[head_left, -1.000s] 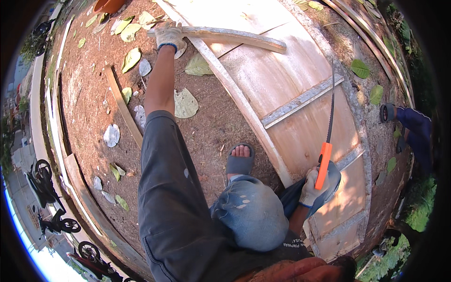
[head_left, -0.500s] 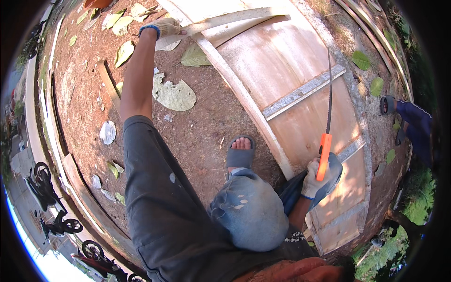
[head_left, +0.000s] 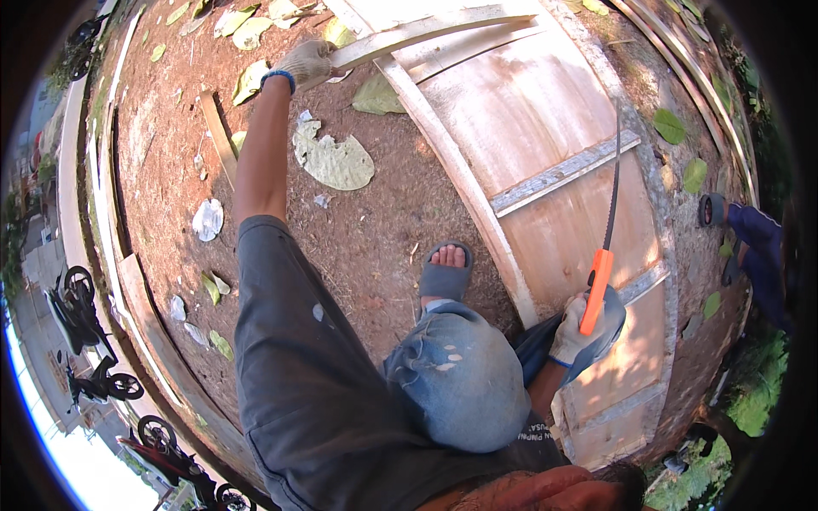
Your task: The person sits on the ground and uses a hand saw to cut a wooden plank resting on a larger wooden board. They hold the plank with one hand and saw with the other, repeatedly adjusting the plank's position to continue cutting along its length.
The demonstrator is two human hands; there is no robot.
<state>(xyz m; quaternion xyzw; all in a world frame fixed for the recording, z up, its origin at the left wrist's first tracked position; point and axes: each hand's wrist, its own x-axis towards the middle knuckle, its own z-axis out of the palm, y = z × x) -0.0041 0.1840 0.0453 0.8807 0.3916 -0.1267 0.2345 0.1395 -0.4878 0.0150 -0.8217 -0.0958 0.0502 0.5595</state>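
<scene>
My left hand, in a knitted work glove, is closed around the near-left end of a pale wooden batten. The batten reaches rightward across the top of a long framed wooden panel lying on the ground. My right hand, gloved too, grips the orange handle of a hand saw. Its narrow toothed blade points up and away over the panel, apart from the batten. Pale crosspieces run across the panel.
Large dry leaves and a short wood strip lie on the brown soil. Past the panel's right side, another person's sandalled foot shows. Motorcycles stand at the far left. Long boards line the left edge.
The view has shifted slightly, so the scene sits a little further right. My left hand's hold on the batten now shows more plainly; the saw stays in my right hand.
</scene>
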